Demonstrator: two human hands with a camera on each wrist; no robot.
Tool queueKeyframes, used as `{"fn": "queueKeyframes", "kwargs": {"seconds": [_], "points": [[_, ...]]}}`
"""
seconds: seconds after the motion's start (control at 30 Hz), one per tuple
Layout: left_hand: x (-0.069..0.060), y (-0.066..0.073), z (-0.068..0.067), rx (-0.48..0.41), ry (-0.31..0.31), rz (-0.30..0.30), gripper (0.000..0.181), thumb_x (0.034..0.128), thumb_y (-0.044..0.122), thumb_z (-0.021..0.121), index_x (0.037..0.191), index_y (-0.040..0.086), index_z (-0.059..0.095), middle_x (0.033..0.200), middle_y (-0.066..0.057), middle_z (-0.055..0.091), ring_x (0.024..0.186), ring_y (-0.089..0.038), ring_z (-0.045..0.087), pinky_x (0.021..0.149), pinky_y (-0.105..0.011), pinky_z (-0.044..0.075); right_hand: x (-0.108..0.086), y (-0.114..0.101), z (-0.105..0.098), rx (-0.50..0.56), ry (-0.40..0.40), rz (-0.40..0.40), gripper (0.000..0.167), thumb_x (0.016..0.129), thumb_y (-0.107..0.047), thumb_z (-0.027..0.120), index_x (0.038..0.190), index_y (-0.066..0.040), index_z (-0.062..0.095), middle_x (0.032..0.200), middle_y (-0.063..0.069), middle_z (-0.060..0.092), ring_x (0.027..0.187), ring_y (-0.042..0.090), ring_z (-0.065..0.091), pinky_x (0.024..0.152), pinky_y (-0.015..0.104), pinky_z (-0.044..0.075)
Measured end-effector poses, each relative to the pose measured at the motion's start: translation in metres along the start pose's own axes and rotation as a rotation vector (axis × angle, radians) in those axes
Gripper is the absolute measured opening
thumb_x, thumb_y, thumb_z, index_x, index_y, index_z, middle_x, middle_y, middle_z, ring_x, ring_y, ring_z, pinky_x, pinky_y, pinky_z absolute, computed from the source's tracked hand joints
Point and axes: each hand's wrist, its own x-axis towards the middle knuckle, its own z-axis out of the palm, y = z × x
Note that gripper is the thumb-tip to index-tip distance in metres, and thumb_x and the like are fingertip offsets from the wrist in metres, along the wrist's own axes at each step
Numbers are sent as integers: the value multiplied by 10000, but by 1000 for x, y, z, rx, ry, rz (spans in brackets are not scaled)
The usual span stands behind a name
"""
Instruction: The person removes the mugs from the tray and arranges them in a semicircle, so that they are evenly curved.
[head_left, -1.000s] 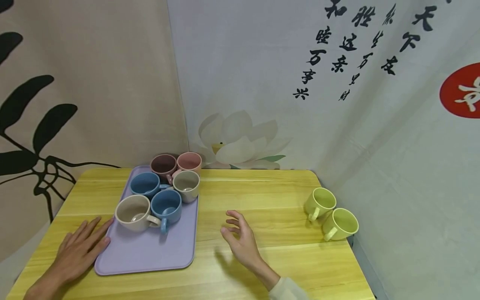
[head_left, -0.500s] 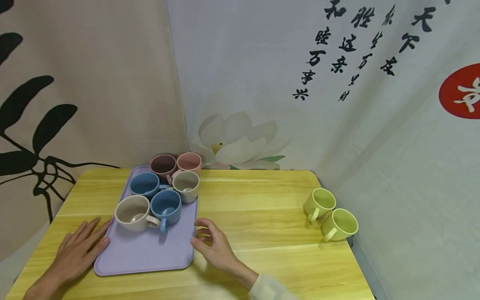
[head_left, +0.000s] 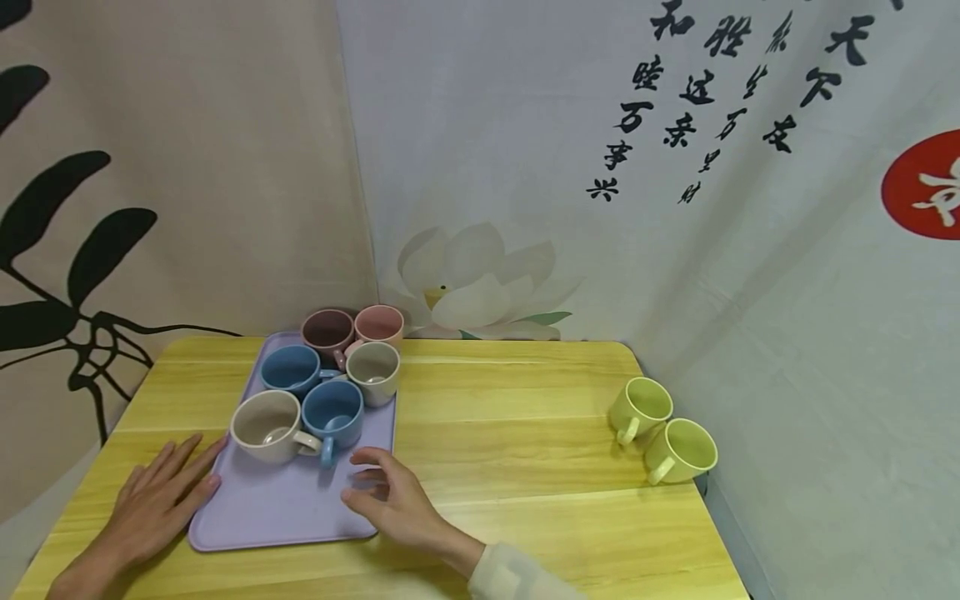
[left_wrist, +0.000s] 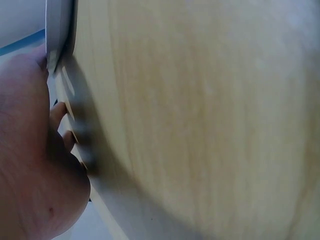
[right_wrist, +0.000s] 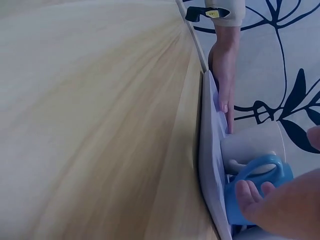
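My left hand (head_left: 153,504) lies with its fingers spread at the left edge of a lilac tray (head_left: 277,517), thumb touching the rim. Above the tray's front right part hovers my right hand (head_left: 397,504), fingers loosely bent and apart, holding nothing. Nearest to it stands a blue mug (head_left: 332,417), its handle toward me. Beside that are a large off-white mug (head_left: 264,429) and another blue mug (head_left: 290,368). Farther back stand a light grey mug (head_left: 375,375), a maroon mug (head_left: 327,331) and a pink mug (head_left: 380,325).
Two yellow-green mugs (head_left: 681,450) stand close together near the right edge of the wooden table (head_left: 510,400). A printed curtain (head_left: 510,167) hangs behind the table.
My right hand has moved left from over the bare table to over the tray's front right part. The left hand, tray and mugs stay where they were.
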Motion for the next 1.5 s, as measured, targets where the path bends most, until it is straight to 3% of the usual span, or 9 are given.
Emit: {"fn": "queueKeyframes", "kwargs": {"seconds": [0.2,0.5,0.73,0.9,1.07,1.23,1.37,1.5], "points": [[0,0,1,0,1,4,718,1215,558,378,1828,251,163,1830,-404,88,1660,-727,-96,1226,-919,-216,10,0,9,5,18,-3,535,1090,-189,736,1569,-16,576,1577,234,661,1415,397,712,1125,233,578],[0,-2,2,-1,6,6,713,1217,554,380,1827,252,169,1835,-397,82,1664,-721,-103,1228,-914,-222,22,-2,24,58,51,18,467,1060,-127,764,1504,-46,644,1510,200,725,1336,392,756,1036,169,571],[0,-2,2,2,8,6,708,1219,550,374,1828,254,165,1836,-397,79,1661,-725,-102,1227,-911,-228,32,-1,32,81,76,73,415,1045,-137,776,1436,-21,697,1437,164,773,1164,42,781,946,151,591],[-1,-2,3,1,12,6,706,1219,550,371,1828,254,169,1838,-394,77,1668,-715,-109,1233,-896,-244,40,2,34,51,60,99,353,1073,-207,757,1364,-9,745,1356,169,807,979,-82,729,840,144,591],[0,-4,7,-3,30,9,702,1217,551,379,1827,274,170,1841,-389,80,1676,-700,-123,1240,-856,-293,43,0,35,61,71,97,300,1100,-225,717,1268,19,763,1181,158,828,850,-71,674,743,142,557],[0,-4,7,-5,28,6,700,1218,555,371,1827,274,173,1843,-387,73,1678,-694,-133,1239,-860,-290,44,0,36,75,154,92,285,1125,-204,676,1153,69,749,1014,160,782,799,-40,626,707,139,509],[0,-2,5,-2,17,0,706,1219,554,368,1826,249,178,1842,-390,67,1673,-702,-132,1237,-877,-269,43,3,36,46,226,72,292,1133,-199,650,1087,69,755,1017,273,800,788,-32,625,726,131,521],[-1,-2,4,-4,12,-3,710,1219,558,366,1826,244,176,1842,-390,58,1671,-703,-137,1234,-881,-266,42,7,33,33,258,59,289,1135,-201,641,1050,50,758,1022,288,806,801,-4,668,754,126,536]]}}
